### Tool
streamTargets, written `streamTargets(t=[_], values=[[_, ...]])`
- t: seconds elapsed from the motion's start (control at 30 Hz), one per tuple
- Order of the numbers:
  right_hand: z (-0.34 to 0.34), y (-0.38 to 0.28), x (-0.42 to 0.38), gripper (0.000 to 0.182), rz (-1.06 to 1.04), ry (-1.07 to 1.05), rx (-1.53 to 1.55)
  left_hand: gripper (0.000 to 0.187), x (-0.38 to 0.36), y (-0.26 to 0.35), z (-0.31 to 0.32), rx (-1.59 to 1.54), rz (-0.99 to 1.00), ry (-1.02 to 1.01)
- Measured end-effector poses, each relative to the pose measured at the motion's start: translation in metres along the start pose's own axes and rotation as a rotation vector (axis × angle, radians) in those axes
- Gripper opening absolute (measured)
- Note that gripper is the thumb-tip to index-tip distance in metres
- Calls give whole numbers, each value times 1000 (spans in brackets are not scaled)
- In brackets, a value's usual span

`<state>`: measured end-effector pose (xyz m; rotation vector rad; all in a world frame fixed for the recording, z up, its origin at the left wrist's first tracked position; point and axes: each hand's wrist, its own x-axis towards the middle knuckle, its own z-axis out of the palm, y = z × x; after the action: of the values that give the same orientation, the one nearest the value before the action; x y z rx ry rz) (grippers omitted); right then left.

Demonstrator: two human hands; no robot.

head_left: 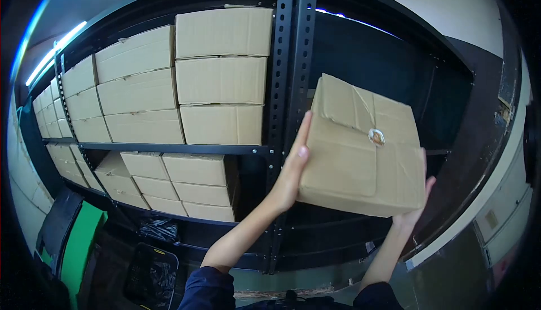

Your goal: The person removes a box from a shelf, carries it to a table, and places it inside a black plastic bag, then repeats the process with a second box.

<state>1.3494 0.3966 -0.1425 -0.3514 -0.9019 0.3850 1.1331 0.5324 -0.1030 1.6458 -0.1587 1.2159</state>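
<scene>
A closed cardboard box (360, 146) with a small round sticker on its top flap is held up, tilted, before the right-hand dark shelf bay. My left hand (294, 169) presses flat along its left side, thumb and fingers upward. My right hand (417, 203) grips its lower right edge, with most of the fingers hidden behind the box. The box is between both palms and touches no shelf that I can see.
Metal shelving (273, 135) spans the view. Stacked cardboard boxes (222, 82) fill its upper left level, with more boxes (197, 183) below. A black basket (151, 276) and a green panel (81, 248) stand at the lower left. A wall (479, 101) borders the right.
</scene>
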Motion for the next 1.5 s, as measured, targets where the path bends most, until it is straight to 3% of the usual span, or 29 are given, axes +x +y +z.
streamTargets(t=[0.07,0.1,0.3,0.47,0.63,0.73,0.77,0.87,1.17,1.33,1.5], values=[[-41,5,-4,58,175,-9,118,70,-11,-3,5,247,99,-17],[-30,2,-8,56,229,-123,209,70,-17,5,6,266,99,1],[15,17,-40,59,270,-308,379,79,-67,54,-15,172,28,111],[58,74,-59,64,561,-366,658,80,-131,88,-46,150,-80,396],[139,152,-111,61,901,-338,453,72,-224,130,-85,262,-74,793],[202,190,-160,60,995,-490,468,78,-276,181,-91,359,-50,905],[223,198,-176,60,1045,-549,496,66,-295,192,-87,346,-40,1051],[287,212,-224,60,1174,-746,615,67,-334,238,-74,639,-7,1231],[432,194,-355,60,1300,-1208,1010,67,-433,324,-37,997,156,1629],[482,220,-407,61,1421,-1298,1133,67,-472,334,-61,1092,188,1773],[534,253,-458,62,1346,-1428,1169,66,-509,343,-104,1203,259,1842]])
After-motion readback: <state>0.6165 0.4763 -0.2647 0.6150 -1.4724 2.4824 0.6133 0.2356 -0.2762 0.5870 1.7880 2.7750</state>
